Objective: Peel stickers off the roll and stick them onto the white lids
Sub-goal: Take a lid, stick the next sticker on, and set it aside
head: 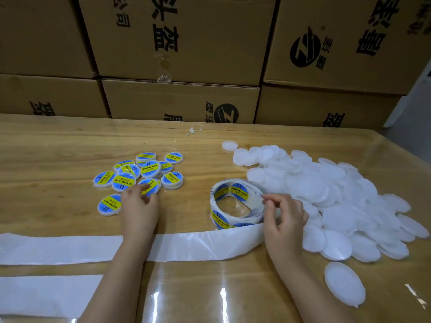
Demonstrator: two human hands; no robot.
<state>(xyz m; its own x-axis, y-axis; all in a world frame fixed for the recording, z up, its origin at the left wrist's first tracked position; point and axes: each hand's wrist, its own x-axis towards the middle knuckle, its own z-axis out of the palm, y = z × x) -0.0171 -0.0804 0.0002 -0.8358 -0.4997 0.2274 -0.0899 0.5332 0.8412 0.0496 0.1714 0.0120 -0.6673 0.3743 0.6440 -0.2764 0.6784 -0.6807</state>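
A roll of blue-and-yellow round stickers lies on the wooden table at centre. My right hand is at the roll's right side, its thumb and fingers pinching the edge of the backing there. A large heap of bare white lids spreads to the right of the roll. At the left lies a cluster of stickered lids. My left hand rests at the near edge of that cluster, fingertips touching one stickered lid. Empty white backing strip trails from the roll leftward under both forearms.
Stacked cardboard boxes wall off the table's far edge. One lone white lid lies near the front right. A second stretch of backing strip lies at the front left. A small white scrap sits at the back.
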